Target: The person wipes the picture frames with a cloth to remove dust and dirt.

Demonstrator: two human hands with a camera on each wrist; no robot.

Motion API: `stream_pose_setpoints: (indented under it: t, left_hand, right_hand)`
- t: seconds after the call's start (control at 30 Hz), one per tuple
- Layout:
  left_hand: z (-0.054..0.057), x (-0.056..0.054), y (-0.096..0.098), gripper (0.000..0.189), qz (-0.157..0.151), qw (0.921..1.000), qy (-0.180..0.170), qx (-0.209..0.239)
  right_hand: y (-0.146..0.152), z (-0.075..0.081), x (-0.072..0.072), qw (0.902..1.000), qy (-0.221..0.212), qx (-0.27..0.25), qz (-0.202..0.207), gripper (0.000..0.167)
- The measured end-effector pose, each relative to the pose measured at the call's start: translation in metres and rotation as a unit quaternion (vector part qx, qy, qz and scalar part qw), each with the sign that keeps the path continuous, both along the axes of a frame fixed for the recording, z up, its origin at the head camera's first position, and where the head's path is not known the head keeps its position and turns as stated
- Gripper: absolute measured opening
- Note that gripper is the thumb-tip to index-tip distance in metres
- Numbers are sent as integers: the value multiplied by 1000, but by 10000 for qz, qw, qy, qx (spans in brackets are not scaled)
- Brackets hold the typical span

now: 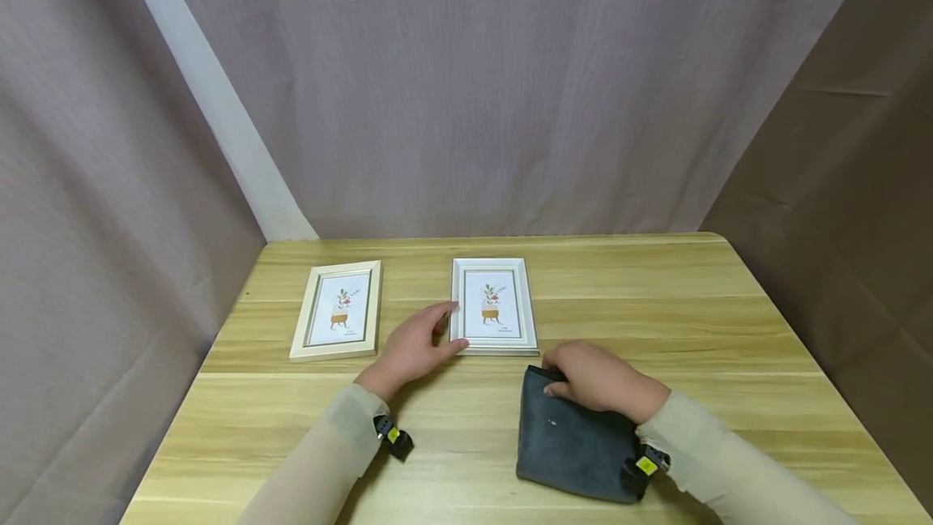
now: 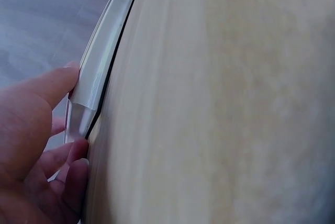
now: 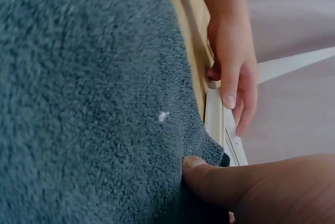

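- Left hand [image 1: 415, 343] has the near-left corner of a white picture frame [image 1: 492, 306]: from my seat I can see the thumb on the near rail and fingers bent against the side.
- Frame's face up, just ahead and to the right of that hand. Can't tell whether its back sits totally flat.
- Right hand [image 1: 601, 379] is pinching a folded dark grey cloth [image 1: 572, 448] by its far edge, thumb on top, other fingers mostly tucked out of my sight.
- Most of the cloth spreads on the near side of those fingers, and I'm seeing a little white speck on it. Its far edge is near the frame's near-right corner; can't call whether they touch.
- Cream frame [image 1: 338, 310] lies left of the left hand, apart from it, same sort of potted plant print inside.
- Wood-grain counter [image 1: 452, 460] under both hands, pinkish-grey curtain [image 1: 474, 104] well beyond them.
- Both wrists wear black straps [image 1: 394, 436] with a yellow patch, over light sleeves [image 1: 331, 428].
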State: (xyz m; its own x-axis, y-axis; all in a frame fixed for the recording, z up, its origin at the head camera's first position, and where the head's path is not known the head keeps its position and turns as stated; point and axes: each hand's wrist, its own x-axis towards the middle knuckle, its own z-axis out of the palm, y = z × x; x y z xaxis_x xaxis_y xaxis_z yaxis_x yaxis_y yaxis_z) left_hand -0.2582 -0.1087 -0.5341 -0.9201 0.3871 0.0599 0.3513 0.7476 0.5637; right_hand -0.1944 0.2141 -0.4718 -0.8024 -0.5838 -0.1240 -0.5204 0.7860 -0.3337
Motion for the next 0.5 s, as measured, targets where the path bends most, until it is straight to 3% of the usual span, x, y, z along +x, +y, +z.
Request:
stream_pose_setpoints:
  t: [0.27, 0.5]
  left_hand:
    - [2, 1, 0, 78, -20, 10000, -19, 79]
    - [4, 2, 0, 78, 6, 9999, -80, 91]
  right_hand:
    - [10, 19, 1, 9987, 274, -427, 14, 11]
    - [14, 37, -15, 9966, 617, -420, -334, 9]
